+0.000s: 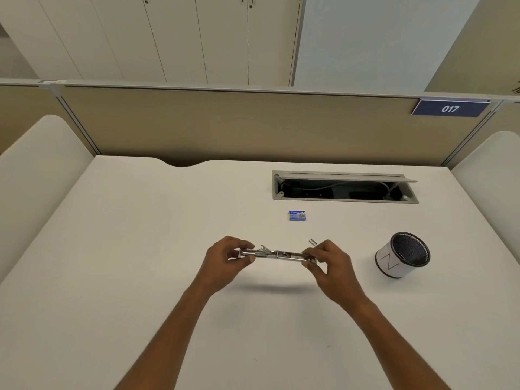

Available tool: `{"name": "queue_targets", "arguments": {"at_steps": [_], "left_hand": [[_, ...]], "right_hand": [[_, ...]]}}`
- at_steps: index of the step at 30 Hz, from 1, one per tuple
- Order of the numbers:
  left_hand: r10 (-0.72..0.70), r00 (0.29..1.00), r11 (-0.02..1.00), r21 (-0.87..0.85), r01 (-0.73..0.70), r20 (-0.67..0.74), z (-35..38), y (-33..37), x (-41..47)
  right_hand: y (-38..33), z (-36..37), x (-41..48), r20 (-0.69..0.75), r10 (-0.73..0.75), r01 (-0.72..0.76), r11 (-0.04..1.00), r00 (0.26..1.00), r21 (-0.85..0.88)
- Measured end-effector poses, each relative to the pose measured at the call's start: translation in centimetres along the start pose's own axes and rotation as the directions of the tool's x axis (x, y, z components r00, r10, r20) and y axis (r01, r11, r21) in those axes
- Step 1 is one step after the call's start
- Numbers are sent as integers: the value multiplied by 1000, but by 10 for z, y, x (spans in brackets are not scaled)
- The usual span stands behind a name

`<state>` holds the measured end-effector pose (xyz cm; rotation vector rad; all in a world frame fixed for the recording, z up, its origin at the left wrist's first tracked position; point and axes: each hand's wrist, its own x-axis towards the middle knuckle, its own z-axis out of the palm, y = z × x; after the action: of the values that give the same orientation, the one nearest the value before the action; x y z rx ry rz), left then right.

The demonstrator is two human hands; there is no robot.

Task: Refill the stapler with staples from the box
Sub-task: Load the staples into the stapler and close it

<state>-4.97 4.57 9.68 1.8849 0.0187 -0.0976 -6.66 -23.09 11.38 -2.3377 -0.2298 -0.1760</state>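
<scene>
Stapler [277, 254], bare silvery metal swung open into one long strip, hangs level above the desk between two hands, its shadow a soft band on the surface below. The left hand [225, 260] pinches the left end between thumb and curled fingertips. The right hand [329, 263] pinches the right end the same way, and both bare forearms run up from the bottom edge of the view. Just beyond the right hand, apart from it, a short strip of loose staples [312, 242] lies on the desk [140, 249], a smooth off-white top with a few faint marks near the front. To the right, well apart from the hands, stands a pen cup [402, 254], black mesh inside, with a white band round it bearing a thin dark mark like the letter N. Farther back, behind the staples, sits the staple box [297, 215], small and blue, its white lettering too small to read. Behind it a grey cable hatch [344, 187] is sunk into the desk with its lid propped open, cables showing in the dark inside. A beige partition [225, 122] closes the back of the desk, with rounded white side screens [42, 153] at left and right; a dark blue plate [450, 108] at its upper right reads 017. Pale cupboard doors [168, 38] fill the wall beyond
</scene>
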Motion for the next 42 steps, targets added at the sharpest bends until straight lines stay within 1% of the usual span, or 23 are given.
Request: {"name": "queue_targets", "arguments": {"at_steps": [4, 7, 10, 13, 16, 18, 20, 25, 29, 35, 39, 42], "left_hand": [[-28, 1000, 965, -261, 24, -11, -8, 25, 2], [-26, 999, 884, -467, 10, -26, -6, 33, 2], [-100, 990, 722, -692, 3, -101, 3, 32, -2], [-215, 969, 543, -840, 15, -122, 16, 26, -9], [-326, 942, 403, -913, 59, -83, 27, 21, -17], [-359, 933, 314, -946, 83, -37, 34, 19, -23], [-360, 933, 242, -964, 110, 16, 43, 20, -31], [-318, 944, 211, -963, 165, 91, 63, 21, -44], [-320, 941, 200, -963, 180, 109, 65, 21, -43], [-322, 938, 211, -956, 206, 131, 62, 21, -36], [-322, 934, 236, -942, 239, 156, 56, 22, -30], [-313, 932, 239, -934, 265, 184, 54, 23, -27]], "right_hand": [[-20, -26, 6, -49, -41, 44, 998, 998, 54], [-30, -37, 7, -72, -71, 75, 996, 995, 49], [-37, -37, 2, -82, -84, 89, 994, 993, 60], [-39, -29, -6, -89, -63, 69, 995, 994, 75], [-37, -19, -17, -102, -42, 49, 996, 994, 69], [-36, -12, -25, -115, -36, 44, 997, 993, 69], [-36, -5, -33, -124, -27, 36, 997, 992, 71], [-37, 5, -46, -147, 4, 8, 996, 989, 84], [-39, 3, -49, -137, 46, -22, 985, 990, 170], [-44, -2, -48, -46, 50, -36, 961, 998, 275], [-49, -6, -41, 23, 81, -83, 909, 996, 409], [-44, -7, -26, 44, 134, -139, 887, 990, 441]]}}
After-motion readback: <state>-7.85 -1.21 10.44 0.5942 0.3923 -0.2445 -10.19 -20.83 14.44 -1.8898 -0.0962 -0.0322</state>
